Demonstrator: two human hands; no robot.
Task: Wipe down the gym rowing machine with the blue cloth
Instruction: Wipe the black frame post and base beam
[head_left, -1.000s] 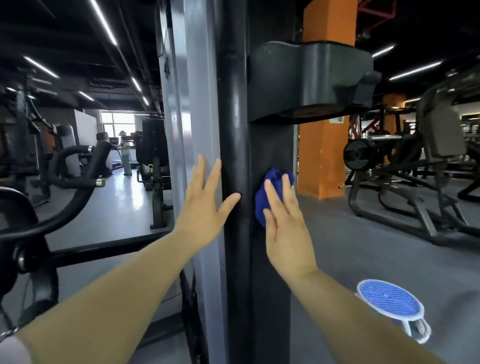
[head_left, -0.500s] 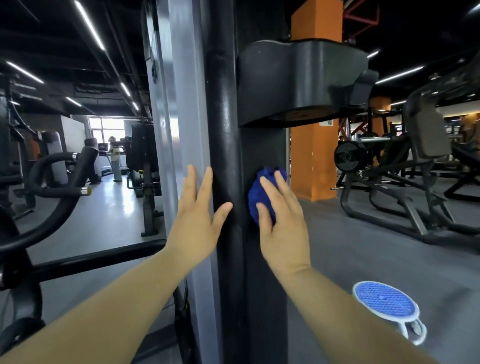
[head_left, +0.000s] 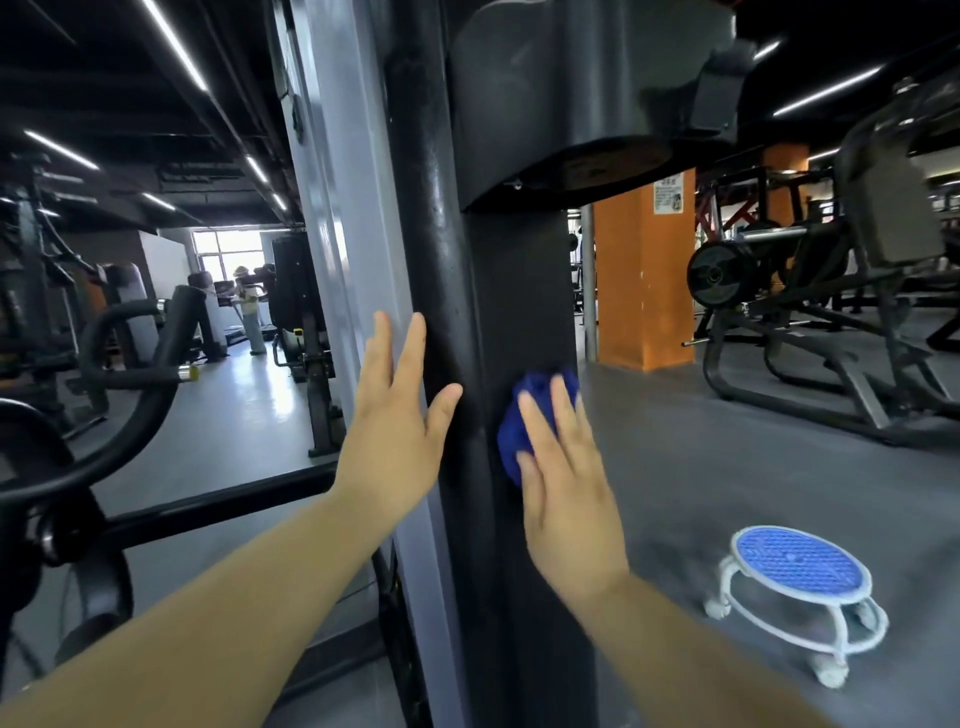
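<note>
- Work surface: the tall black painted metal upright (head_left: 519, 286) of the rowing machine runs from top to bottom of the view. Its rounded left edge is glossy and catches the light; its flat front face is matt.
- A bulky dark grey moulded housing (head_left: 571, 93) projects from the upright overhead.
- A pale grey flat panel (head_left: 353, 249) stands directly beside the upright on its left.
- The crumpled deep-blue cloth (head_left: 519, 415) sits on the flat front face of the upright at mid-height, well below the housing.
- The right hand (head_left: 566, 499) lies flat over the cloth and presses it to the metal, with the fingers straight and close together; cloth shows above and left of the fingertips.
- The left hand (head_left: 395, 421) rests flat where the grey panel meets the rounded edge, fingers straight and slightly spread, thumb out towards the upright. It holds nothing.
- Room: a smooth grey gym floor (head_left: 727, 467), glossy on the left; a dark ceiling with white strip lights (head_left: 171, 47); a bright window (head_left: 228, 249) far left.
- An orange square pillar (head_left: 644, 291) stands behind the upright and carries a small paper notice (head_left: 668, 196).
- A black plate-loaded weight machine (head_left: 831, 332) occupies the right side, and curved black padded handlebars (head_left: 140, 374) the left.
- A low round stool with a blue seat and white frame (head_left: 800, 566) stands on the floor at lower right.
</note>
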